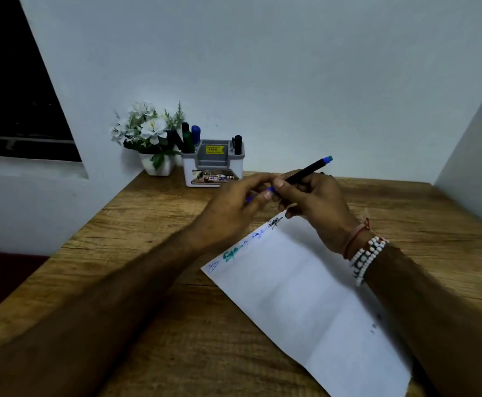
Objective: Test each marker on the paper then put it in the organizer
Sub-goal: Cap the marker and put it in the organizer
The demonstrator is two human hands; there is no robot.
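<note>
Above the middle of a wooden desk (153, 282), both hands meeting around one marker (308, 169). Right hand (317, 207), wrist ringed with white beads (367, 257) and a red thread (358, 234), curled around the black barrel, thumb and fingers pinching it near its lower end. Barrel tilted up and away to the right, blue end (328, 159) highest, clear of the desk. Left hand (234, 207) just beside the right, fingertips pressed together on a blue piece (269, 190) at the marker's lower end; cap or tip, cannot tell. Hands touching or nearly so at that point.

Below the hands, a white sheet of paper (320, 305) lying flat and skewed, running from mid-desk toward the near right edge. Along its far-left edge, a row of scribbles (231, 255) in blue, green and black.

At the desk's far edge, against the pale wall, a grey-and-white organizer (214, 167) with a yellow price sticker. Left compartment holding several markers (189, 137) upright or leaning, black, green and blue caps showing. Right compartment holding one black marker (237, 144). Middle section without markers. Just left of the organizer, touching or nearly so, white artificial flowers (148, 127) in a small white pot.
</note>
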